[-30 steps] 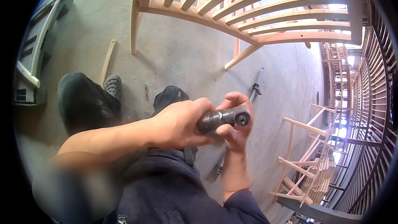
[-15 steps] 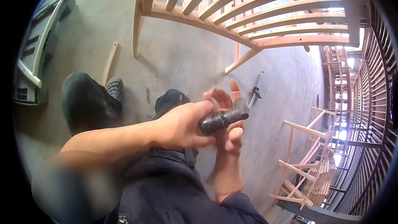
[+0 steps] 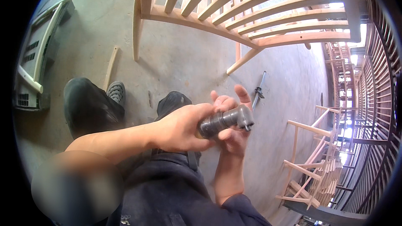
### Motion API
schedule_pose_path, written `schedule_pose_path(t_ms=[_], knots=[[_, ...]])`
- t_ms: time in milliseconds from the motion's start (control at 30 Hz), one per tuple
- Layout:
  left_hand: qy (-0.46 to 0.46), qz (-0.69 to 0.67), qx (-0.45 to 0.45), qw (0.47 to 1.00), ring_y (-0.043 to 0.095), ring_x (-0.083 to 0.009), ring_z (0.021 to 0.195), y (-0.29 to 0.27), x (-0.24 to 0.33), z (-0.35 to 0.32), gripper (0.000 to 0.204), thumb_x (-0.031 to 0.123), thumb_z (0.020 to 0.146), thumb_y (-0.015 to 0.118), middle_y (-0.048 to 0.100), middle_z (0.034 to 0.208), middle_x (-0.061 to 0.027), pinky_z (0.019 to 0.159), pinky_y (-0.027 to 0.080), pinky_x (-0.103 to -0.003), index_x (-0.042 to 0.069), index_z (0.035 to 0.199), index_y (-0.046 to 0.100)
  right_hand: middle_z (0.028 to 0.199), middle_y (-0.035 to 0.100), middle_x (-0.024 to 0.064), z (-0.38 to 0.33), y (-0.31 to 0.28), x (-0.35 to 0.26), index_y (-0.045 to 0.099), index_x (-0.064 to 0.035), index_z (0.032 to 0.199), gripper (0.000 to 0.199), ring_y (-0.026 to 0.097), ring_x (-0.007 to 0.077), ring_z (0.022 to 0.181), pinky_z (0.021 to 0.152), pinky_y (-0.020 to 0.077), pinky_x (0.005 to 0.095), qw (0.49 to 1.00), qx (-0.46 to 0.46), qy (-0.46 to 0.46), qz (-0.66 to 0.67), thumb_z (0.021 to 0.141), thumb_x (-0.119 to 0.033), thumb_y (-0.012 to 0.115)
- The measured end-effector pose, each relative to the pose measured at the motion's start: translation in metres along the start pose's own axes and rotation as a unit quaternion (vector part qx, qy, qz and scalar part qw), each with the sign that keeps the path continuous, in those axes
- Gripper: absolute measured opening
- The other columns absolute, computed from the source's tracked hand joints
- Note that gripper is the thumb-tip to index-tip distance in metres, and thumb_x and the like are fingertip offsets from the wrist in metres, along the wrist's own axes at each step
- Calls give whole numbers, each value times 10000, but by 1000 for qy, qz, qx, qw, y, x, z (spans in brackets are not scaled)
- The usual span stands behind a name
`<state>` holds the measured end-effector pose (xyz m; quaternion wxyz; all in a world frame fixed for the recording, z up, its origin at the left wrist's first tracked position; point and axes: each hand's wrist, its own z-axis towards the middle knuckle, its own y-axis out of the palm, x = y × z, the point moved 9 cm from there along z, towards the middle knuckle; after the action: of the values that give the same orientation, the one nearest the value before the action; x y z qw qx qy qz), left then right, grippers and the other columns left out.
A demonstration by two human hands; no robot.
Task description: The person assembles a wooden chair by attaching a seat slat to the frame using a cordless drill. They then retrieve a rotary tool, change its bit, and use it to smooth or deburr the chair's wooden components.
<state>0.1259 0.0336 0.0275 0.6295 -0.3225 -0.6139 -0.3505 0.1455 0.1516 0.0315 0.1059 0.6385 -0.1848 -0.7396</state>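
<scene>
My left hand (image 3: 178, 127) is closed round the body of a dark grey angled power tool (image 3: 217, 123) with a short right-angle head. The head points to the right, its small drive tip turned down toward me. The rest of the tool is hidden by my left hand. Behind and under the head, my right hand (image 3: 233, 142) is open, fingers spread and partly bent, one stretched upward. Its thumb lies close to the tool's neck; whether it touches cannot be made out.
A slatted wooden frame on legs (image 3: 201, 23) stands ahead. A metal rod with a clamp-like piece (image 3: 259, 92) lies on the floor to the right. A wooden strip (image 3: 111, 67) lies near my shoe. Wooden frames (image 3: 307, 165) stand at the right, a dark crate (image 3: 31, 65) at the left.
The tool's head has turned so its drive tip now shows. My right thumb has moved left toward the tool's neck, and its other fingers have shifted slightly. My left hand keeps its grip.
</scene>
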Motion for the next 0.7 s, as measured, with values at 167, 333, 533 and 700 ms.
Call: schedule_pose_path(t_ms=[167,333,533,700], knots=[[-42,23,-9,999,591,-261,929,-2,1,0,476,196,790,810,599,1007,-149,880,487,-378,2,1159,580,1070,609,33,2,12,-4,293,-36,1505,1128,610,217,1074,1222,301,469,999,24,8,39,640,-259,982],[18,-33,9,999,591,-254,925,-1,1,0,471,191,798,801,598,977,-141,875,490,-372,-9,1161,577,1160,636,50,-1,5,-2,240,-51,1555,1128,605,243,1176,1233,275,495,999,-16,24,-33,665,-194,918],[-21,-15,-26,999,585,-199,909,6,-8,0,482,182,798,804,610,964,-121,844,497,-351,-27,1165,573,1301,637,95,6,18,-6,194,3,1580,1214,562,269,1277,1239,252,516,995,17,24,98,692,-372,931],[-8,-42,-19,999,575,-193,911,2,-7,-1,477,200,801,804,597,953,-112,844,491,-354,-28,1152,576,1155,659,82,1,1,1,289,37,1504,1106,585,229,1199,1238,260,512,996,-64,-10,-57,689,-332,939]])
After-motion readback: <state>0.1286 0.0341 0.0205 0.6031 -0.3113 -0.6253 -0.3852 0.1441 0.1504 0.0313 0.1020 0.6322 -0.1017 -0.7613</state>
